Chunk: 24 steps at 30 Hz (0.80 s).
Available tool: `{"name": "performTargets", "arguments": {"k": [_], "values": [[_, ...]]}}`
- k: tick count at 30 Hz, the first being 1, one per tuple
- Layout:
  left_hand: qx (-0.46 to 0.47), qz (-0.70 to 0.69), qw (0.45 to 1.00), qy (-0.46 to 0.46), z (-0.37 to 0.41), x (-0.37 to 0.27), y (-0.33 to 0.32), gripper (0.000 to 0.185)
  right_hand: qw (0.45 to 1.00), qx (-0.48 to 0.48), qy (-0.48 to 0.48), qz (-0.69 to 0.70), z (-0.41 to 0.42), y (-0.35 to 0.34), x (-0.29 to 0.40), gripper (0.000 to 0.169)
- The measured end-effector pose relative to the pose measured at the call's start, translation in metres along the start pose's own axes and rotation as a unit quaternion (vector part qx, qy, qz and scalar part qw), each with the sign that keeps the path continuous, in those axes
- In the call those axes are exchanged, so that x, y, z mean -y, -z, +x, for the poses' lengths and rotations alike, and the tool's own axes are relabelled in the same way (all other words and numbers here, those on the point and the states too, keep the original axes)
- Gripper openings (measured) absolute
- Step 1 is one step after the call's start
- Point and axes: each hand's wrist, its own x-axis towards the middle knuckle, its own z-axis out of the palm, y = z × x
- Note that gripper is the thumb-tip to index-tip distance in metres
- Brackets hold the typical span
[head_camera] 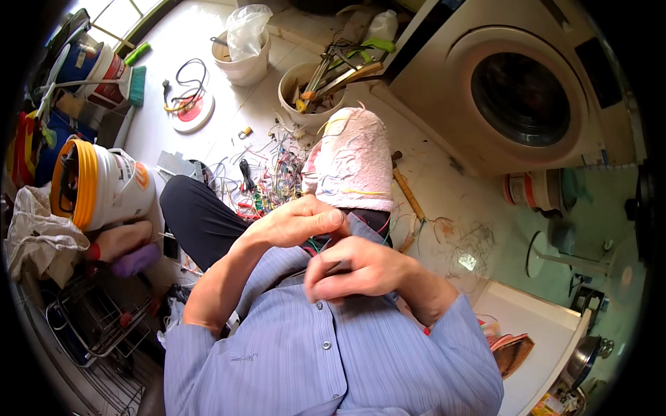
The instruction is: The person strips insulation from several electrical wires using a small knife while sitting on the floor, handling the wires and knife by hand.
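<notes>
My left hand [299, 223] is held over my lap, back up, thumb pointing right; its fingertips are hidden. Just below and right of it is my right hand [359, 270], fingers curled and slightly blurred. Something thin and dark shows between its fingers, but what it is cannot be told. Thin red and green wires [315, 244] show near both hands. A pale pink towel [356, 156] covers my right knee, with wire scraps clinging to it. Between my knees, a tangled heap of coloured wires [281, 171] lies on the floor, and a black cable [246, 174] rests on it.
Ahead stand a white bucket of tools [312, 112] and another bucket with a plastic bag [244, 34]. A hammer [406, 190] lies right of the towel. The washing machine [458, 88] is at upper right. Left are a yellow-rimmed bucket [114, 184] and wire rack [104, 312].
</notes>
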Motion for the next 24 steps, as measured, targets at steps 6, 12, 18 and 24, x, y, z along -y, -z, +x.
{"name": "performTargets", "arguments": {"k": [6, 12, 18, 24], "values": [[-0.012, -0.076, 0.996, 0.054, -0.027, -0.005, 0.000, 0.039, 0.949, -0.270, 0.073, 0.147, -0.068, 0.036, -0.005, 0.012], [-0.271, 0.039, 0.962, -0.010, -0.042, -0.022, 0.031, 0.019, 0.938, -0.339, 0.055, -0.052, -0.090, 0.049, -0.002, 0.022], [-0.361, -0.199, 0.867, -0.278, -0.039, -0.052, 0.064, 0.018, 0.895, -0.437, 0.078, 0.046, -0.092, 0.089, -0.053, 0.026], [-0.262, -0.288, 0.862, -0.325, -0.039, -0.060, 0.051, 0.028, 0.911, -0.241, 0.066, 0.328, -0.015, 0.055, -0.068, 0.037]]}}
